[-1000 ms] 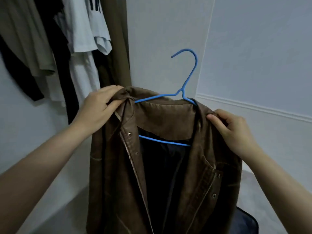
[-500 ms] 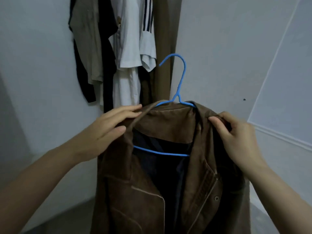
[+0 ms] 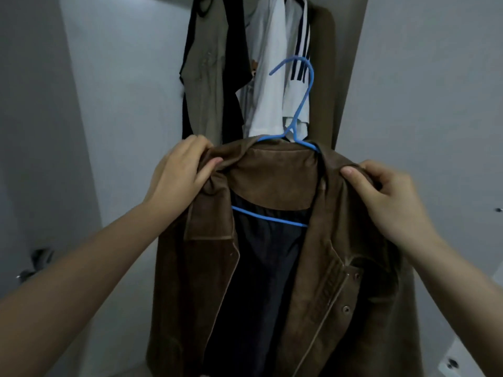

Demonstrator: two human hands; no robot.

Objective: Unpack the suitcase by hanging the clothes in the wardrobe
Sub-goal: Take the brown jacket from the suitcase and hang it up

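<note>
Fingers (image 3: 209, 161) pinch brown jacket (image 3: 272, 180), blue hanger (image 3: 299, 104).

support: blue hanger (image 3: 300, 110) — carries: brown jacket (image 3: 275, 240) draped on it — hook: free

We see a brown suede-like jacket (image 3: 275, 183) draped over a blue wire hanger (image 3: 295, 131), held up in front of the clothes in the wardrobe. It hangs open at the front, showing a dark navy lining and the hanger's lower bar across it. Its collar is folded down, the left lapel turned outward, and metal snaps dot the right front edge. The hanger's hook rises free above the collar, curling to the left, caught on nothing. The jacket's lower part runs out of view.
</note>
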